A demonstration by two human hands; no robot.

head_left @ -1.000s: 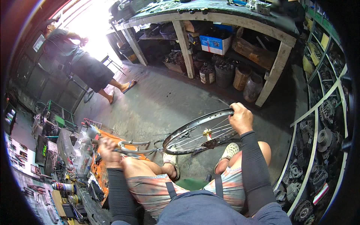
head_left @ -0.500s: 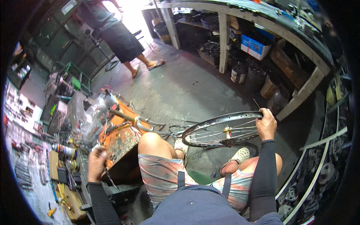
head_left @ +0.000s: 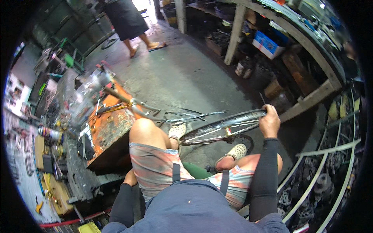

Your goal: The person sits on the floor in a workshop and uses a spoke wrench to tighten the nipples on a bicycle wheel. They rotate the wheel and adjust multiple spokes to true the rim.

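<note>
My right hand [head_left: 269, 121] grips the rim of a spoked bicycle wheel [head_left: 223, 123], which is tilted nearly edge-on in front of my knees. No tyre shows on the rim; a gold-coloured hub [head_left: 228, 131] sits at its middle. A thin spoke-like rod [head_left: 261, 98] sticks up beside the right hand; whether the fingers hold it too is unclear. My left hand [head_left: 131, 178] is low beside my left thigh, with its fingers hidden, so what it touches cannot be seen.
An orange, worn low bench [head_left: 116, 134] with tools and a bare bicycle frame tube [head_left: 116, 96] stands at left. A wooden workbench [head_left: 234, 37] with boxes beneath runs along the far right. A metal rack [head_left: 320, 155] of parts is at right. A person [head_left: 126, 23] stands far left.
My left hand has dropped from beside the low bench down to my left thigh. The wheel has tipped to a more edge-on angle in my right hand. The view has shifted.
</note>
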